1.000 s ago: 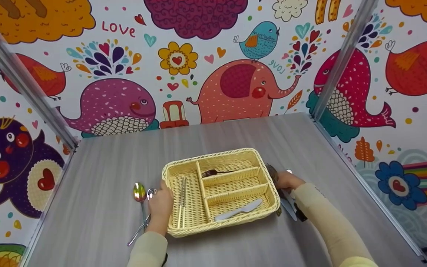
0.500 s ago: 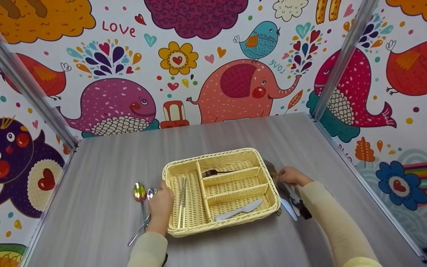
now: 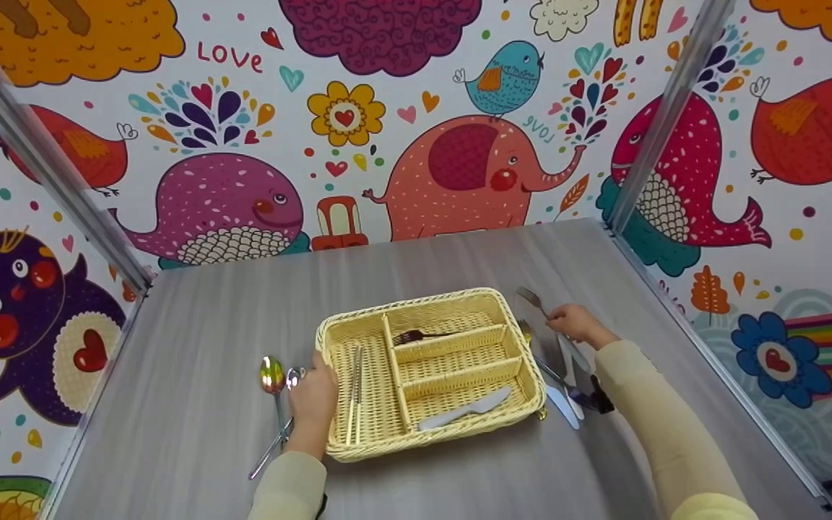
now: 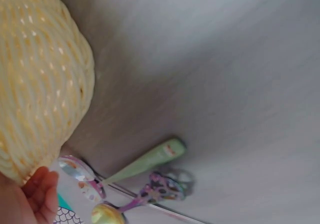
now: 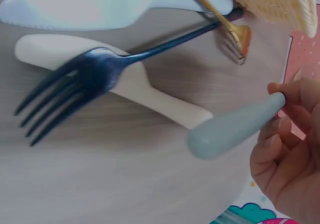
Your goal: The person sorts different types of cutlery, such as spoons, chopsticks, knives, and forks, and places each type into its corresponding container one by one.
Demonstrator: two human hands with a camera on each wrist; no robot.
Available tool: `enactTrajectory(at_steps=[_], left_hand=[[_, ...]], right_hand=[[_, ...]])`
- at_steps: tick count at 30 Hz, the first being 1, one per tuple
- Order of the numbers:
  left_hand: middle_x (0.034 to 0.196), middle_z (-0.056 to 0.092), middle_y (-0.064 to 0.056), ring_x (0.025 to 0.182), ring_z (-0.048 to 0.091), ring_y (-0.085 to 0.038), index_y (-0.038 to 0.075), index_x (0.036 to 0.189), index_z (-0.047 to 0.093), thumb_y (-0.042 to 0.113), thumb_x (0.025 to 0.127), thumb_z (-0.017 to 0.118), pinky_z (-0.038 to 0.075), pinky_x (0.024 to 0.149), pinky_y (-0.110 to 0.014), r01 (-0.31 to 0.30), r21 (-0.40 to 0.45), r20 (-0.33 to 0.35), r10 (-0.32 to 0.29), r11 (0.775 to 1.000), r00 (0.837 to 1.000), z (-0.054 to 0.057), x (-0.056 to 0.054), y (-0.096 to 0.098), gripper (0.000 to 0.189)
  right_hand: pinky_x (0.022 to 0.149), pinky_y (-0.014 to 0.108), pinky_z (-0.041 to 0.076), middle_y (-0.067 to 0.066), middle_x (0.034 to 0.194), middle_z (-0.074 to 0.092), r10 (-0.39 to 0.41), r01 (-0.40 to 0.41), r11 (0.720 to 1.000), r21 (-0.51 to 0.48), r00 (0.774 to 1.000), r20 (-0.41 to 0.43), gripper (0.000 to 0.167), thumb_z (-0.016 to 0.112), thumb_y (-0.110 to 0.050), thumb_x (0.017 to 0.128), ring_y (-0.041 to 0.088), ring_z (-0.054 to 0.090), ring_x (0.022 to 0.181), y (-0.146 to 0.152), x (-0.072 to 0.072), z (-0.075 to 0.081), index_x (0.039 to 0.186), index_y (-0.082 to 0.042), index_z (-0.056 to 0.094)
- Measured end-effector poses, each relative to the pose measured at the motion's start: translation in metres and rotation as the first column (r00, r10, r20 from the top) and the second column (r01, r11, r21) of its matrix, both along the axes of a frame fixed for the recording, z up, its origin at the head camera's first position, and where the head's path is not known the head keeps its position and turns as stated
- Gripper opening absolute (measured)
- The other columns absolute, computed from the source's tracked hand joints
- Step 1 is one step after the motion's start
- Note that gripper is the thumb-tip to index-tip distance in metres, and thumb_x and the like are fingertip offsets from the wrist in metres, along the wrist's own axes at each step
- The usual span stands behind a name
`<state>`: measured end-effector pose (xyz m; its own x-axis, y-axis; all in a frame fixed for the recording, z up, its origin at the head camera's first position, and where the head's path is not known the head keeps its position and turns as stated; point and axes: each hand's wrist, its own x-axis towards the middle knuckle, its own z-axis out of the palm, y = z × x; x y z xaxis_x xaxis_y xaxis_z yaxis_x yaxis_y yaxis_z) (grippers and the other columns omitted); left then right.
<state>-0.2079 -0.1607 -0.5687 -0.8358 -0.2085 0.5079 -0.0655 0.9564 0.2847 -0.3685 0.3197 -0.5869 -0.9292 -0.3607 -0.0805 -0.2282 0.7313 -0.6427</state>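
Note:
My left hand (image 3: 313,399) grips the left rim of a cream wicker cutlery basket (image 3: 405,404). In the left wrist view its curled fingers show at the edge of the basket (image 4: 45,78). Just right of the basket, my right hand (image 3: 576,325) pinches a fork (image 3: 531,297), tines pointing to the far left. In the right wrist view, thumb and fingers of that hand (image 5: 295,154) hold the fork's pale blue-green handle (image 5: 235,129). Below it lie a dark blue fork (image 5: 102,71), a white knife (image 5: 170,103), a pale blue knife (image 5: 85,8) and a gold fork (image 5: 225,21).
Inside the basket are chopsticks (image 3: 356,397) at left, a dark fork (image 3: 419,336) in the far right compartment and a pale knife (image 3: 466,410) in the near one. Several spoons lie left of it, one with an iridescent bowl (image 3: 271,374). Patterned walls enclose the table.
My right hand has drawn a fork out of the cutlery pile, away from the basket's right side, and its tines now show apart from the rim. My left hand and the basket stay put.

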Motion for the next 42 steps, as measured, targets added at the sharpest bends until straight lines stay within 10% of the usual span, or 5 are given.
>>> enactTrajectory(at_steps=[9, 14, 20, 34, 42], left_hand=[[0.046, 0.052, -0.016, 0.038, 0.052, -0.033, -0.010, 0.106, 0.054, 0.009, 0.081, 0.056, 0.039, 0.036, -0.043, -0.011, -0.027, -0.023, 0.011, 1.000, 1.000, -0.001, -0.002, -0.002, 0.031], [0.045, 0.051, -0.015, 0.037, 0.051, -0.030, -0.009, 0.105, 0.054, 0.009, 0.080, 0.058, 0.039, 0.035, -0.041, -0.016, -0.063, -0.039, 0.014, 0.998, 0.999, -0.003, -0.002, -0.002, 0.031], [0.045, 0.051, -0.015, 0.038, 0.052, -0.030, -0.008, 0.104, 0.054, 0.010, 0.080, 0.059, 0.040, 0.036, -0.041, -0.028, -0.069, -0.038, 0.025, 0.997, 0.999, -0.007, -0.002, -0.001, 0.031], [0.046, 0.052, -0.014, 0.039, 0.053, -0.029, -0.009, 0.105, 0.053, 0.010, 0.081, 0.060, 0.041, 0.036, -0.040, -0.022, -0.108, -0.002, 0.022, 0.994, 1.000, -0.002, -0.001, 0.000, 0.031], [0.046, 0.052, -0.015, 0.039, 0.052, -0.030, -0.008, 0.103, 0.054, 0.009, 0.078, 0.062, 0.040, 0.035, -0.041, -0.022, -0.079, -0.046, 0.019, 0.997, 0.999, -0.006, -0.001, -0.001, 0.031]], right_hand=[[0.064, 0.045, 0.049, 0.017, 0.082, 0.065, 0.040, 0.090, 0.941, 0.325, 0.927, -0.372, 0.016, 0.053, -0.007, 0.089, 0.032, 0.062, 0.074, -0.095, 0.045, 0.104, 0.092, -0.001, 0.067], [0.053, 0.043, 0.048, 0.014, 0.077, 0.057, 0.135, 0.136, 0.888, 0.440, 0.837, -0.530, 0.013, 0.052, -0.006, 0.089, 0.028, 0.058, 0.066, -0.142, 0.051, 0.120, 0.094, -0.007, 0.064], [0.049, 0.039, 0.047, 0.010, 0.080, 0.056, 0.199, 0.027, 0.944, 0.329, 0.750, -0.631, 0.010, 0.053, -0.006, 0.089, 0.023, 0.056, 0.061, -0.183, 0.052, 0.126, 0.093, -0.007, 0.061], [0.054, 0.039, 0.050, 0.007, 0.073, 0.063, 0.355, -0.023, 0.743, 0.669, 0.861, -0.364, 0.010, 0.057, -0.006, 0.086, 0.020, 0.059, 0.060, -0.212, 0.052, 0.086, 0.082, -0.011, 0.064], [0.051, 0.030, 0.038, -0.002, 0.064, 0.054, 0.307, -0.111, 0.899, 0.423, 0.848, -0.431, 0.025, 0.051, -0.011, 0.085, 0.013, 0.046, 0.056, -0.192, -0.012, -0.020, 0.062, -0.017, 0.057]])
